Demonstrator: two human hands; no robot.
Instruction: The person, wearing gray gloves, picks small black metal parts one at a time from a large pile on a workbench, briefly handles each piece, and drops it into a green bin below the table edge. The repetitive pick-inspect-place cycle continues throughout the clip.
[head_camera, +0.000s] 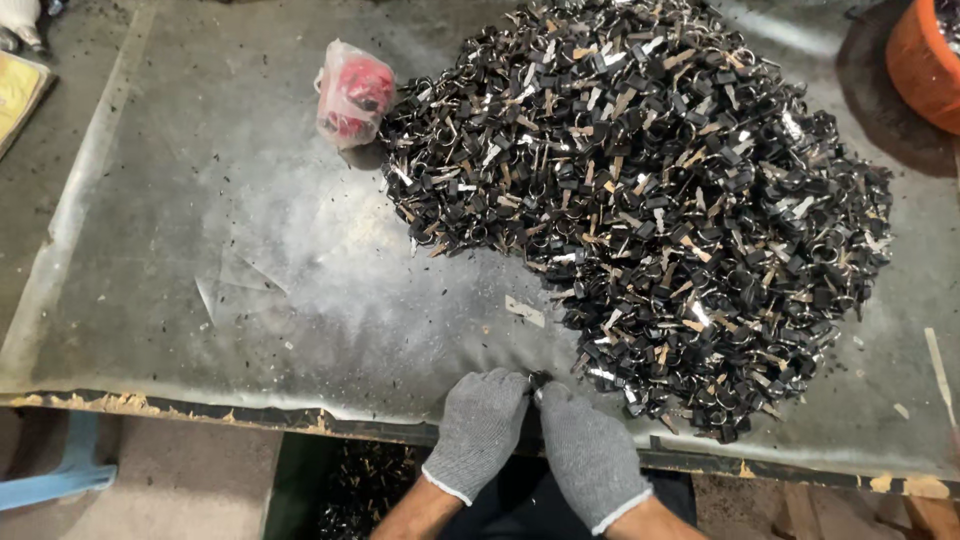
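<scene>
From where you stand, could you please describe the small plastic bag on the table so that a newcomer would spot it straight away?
Find the big heap of small black parts covering the right half of the grey table. At the heap's upper left edge lies the knotted clear plastic bag. It alone shows red contents; everything beside it is black or metal.

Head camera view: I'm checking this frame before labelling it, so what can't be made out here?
- Small dark piece pinched between left hand and right hand: gloved fingertips cover it, shape unclear.
- Orange tub: cut off by the right edge.
- Plastic bag: red contents blurred by the film.
- Heap of black clips: single pieces too small.
</scene>
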